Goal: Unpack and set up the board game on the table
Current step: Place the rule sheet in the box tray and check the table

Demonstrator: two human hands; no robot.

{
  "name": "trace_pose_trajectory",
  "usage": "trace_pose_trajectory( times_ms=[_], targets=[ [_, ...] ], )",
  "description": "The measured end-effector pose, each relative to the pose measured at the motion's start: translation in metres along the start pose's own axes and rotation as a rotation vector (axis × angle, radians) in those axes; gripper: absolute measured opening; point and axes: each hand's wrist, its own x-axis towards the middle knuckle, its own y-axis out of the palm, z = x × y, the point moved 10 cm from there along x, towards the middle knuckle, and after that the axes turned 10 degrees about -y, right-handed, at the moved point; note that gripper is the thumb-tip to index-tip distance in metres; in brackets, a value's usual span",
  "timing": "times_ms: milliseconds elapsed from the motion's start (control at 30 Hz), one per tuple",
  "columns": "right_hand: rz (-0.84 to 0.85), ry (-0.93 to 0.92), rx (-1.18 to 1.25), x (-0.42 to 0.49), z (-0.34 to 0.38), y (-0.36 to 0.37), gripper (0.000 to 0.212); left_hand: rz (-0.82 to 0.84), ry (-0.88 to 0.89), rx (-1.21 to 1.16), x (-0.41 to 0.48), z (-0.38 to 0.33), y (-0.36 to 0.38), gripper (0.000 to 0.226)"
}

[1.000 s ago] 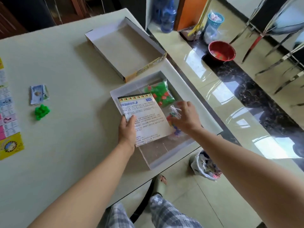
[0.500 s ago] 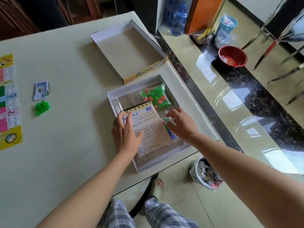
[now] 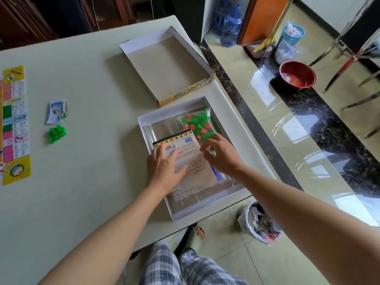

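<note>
The white box tray (image 3: 144, 128) sits at the table's right edge. In it lies a printed instruction sheet (image 3: 193, 161), and my left hand (image 3: 164, 169) rests flat on the sheet with its fingers spread. A clear bag of green and red pieces (image 3: 196, 124) lies at the tray's far end. My right hand (image 3: 223, 156) hovers over the sheet's right edge, its fingers pinched on a small clear bag of pieces (image 3: 218, 176) whose blue contents show below the wrist.
The upturned box lid (image 3: 164, 64) lies beyond the tray. Far left is the game board (image 3: 15, 124), with a stack of cards (image 3: 56, 112) and a pile of green pieces (image 3: 57, 133) beside it. The table edge runs just right of the tray.
The sheet has gone from lifted to lying in the tray. My left hand went from gripping its edge to flat on top. My right hand dropped lower with the small bag.
</note>
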Motion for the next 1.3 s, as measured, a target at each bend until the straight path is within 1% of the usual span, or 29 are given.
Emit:
trace_pose_trajectory(
  times_ms=[100, 167, 233, 333, 433, 500, 600, 633, 667, 700, 767, 867, 900, 967, 1000, 1067, 1133, 1167, 1233, 1300],
  targets=[
    [-0.095, 0.002, 0.030, 0.033, 0.007, -0.017, 0.013, -0.149, -0.079, -0.115, 0.027, 0.019, -0.031, 0.026],
    [-0.125, 0.014, 0.060, 0.063, 0.012, -0.024, 0.016, -0.198, -0.145, -0.168, 0.050, 0.034, -0.047, 0.022],
    [-0.132, 0.017, 0.091, 0.092, 0.016, -0.027, 0.020, -0.219, -0.203, -0.199, 0.072, 0.046, -0.058, 0.023],
    [-0.017, -0.017, 0.021, 0.142, 0.028, -0.014, 0.023, -0.215, -0.269, -0.213, 0.109, 0.061, -0.070, 0.027],
    [0.149, -0.030, -0.040, 0.182, 0.035, 0.013, 0.025, -0.133, -0.334, -0.213, 0.140, 0.075, -0.066, 0.029],
    [0.240, 0.014, -0.063, 0.205, 0.034, 0.033, 0.026, -0.093, -0.370, -0.252, 0.159, 0.086, -0.063, 0.029],
    [0.398, 0.112, -0.158, 0.227, 0.025, 0.063, 0.035, -0.048, -0.403, -0.314, 0.179, 0.099, -0.056, 0.025],
    [0.430, 0.142, -0.190, 0.229, 0.022, 0.070, 0.037, -0.030, -0.403, -0.323, 0.182, 0.101, -0.054, 0.023],
    [0.427, 0.162, -0.210, 0.234, 0.020, 0.073, 0.035, -0.014, -0.407, -0.333, 0.184, 0.103, -0.051, 0.023],
    [0.381, 0.177, -0.215, 0.239, 0.019, 0.071, 0.030, -0.001, -0.409, -0.349, 0.186, 0.105, -0.050, 0.022],
    [0.204, 0.181, -0.188, 0.249, 0.019, 0.055, 0.018, 0.023, -0.419, -0.396, 0.189, 0.106, -0.048, 0.022],
    [-0.049, 0.117, -0.072, 0.254, 0.032, 0.022, 0.004, 0.021, -0.409, -0.502, 0.188, 0.102, -0.053, 0.021],
    [-0.098, 0.103, -0.042, 0.253, 0.037, 0.012, 0.005, 0.019, -0.396, -0.537, 0.188, 0.099, -0.055, 0.020],
    [-0.212, 0.135, 0.030, 0.250, 0.040, -0.008, 0.023, 0.019, -0.362, -0.574, 0.186, 0.090, -0.059, 0.020],
    [-0.286, 0.165, 0.074, 0.245, 0.038, -0.021, 0.025, 0.018, -0.344, -0.587, 0.183, 0.083, -0.062, 0.020],
    [-0.366, 0.230, 0.126, 0.238, 0.030, -0.041, 0.016, 0.018, -0.330, -0.614, 0.178, 0.070, -0.067, 0.020],
    [-0.369, 0.257, 0.135, 0.233, 0.026, -0.058, 0.024, 0.022, -0.329, -0.626, 0.172, 0.057, -0.070, 0.020],
    [-0.381, 0.249, 0.155, 0.229, 0.025, -0.068, 0.025, 0.024, -0.326, -0.625, 0.168, 0.049, -0.072, 0.021],
    [-0.465, 0.213, 0.227, 0.220, 0.026, -0.089, 0.018, 0.021, -0.318, -0.636, 0.160, 0.033, -0.075, 0.023],
    [-0.594, 0.201, 0.374, 0.203, 0.023, -0.113, 0.013, -0.006, -0.300, -0.622, 0.150, 0.018, -0.079, 0.024]
  ],
)
